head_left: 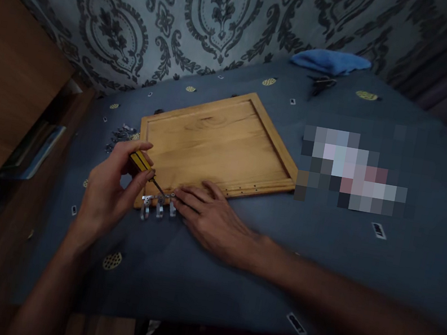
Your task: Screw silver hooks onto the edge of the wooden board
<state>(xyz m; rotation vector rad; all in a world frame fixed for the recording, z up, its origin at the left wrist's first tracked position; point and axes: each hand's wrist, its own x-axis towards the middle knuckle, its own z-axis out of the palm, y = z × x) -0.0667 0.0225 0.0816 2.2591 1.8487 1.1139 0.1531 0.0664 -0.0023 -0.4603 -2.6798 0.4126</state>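
Note:
My left hand [111, 188] grips a screwdriver [141, 161] with a yellow and black handle. Its shaft slants down to a small metal strip with three hooks [160, 208] at the near left edge of a framed wooden board [211, 137]. Whether the tip sits in a screw is too small to tell. Fingers extended, my right hand [214, 220] lies flat on the board's near edge, its fingertips against the right end of the hook strip. Several small dark holes show along that edge, right of the hand.
Several metal pieces [121, 136] lie piled left of the board. A blue cloth [331, 61] and a dark object [322, 84] lie at the back right. To the right is a blurred-out patch [355, 172]. Wooden furniture with books [40, 151] stands on the left; a patterned wall [168, 9] rises behind.

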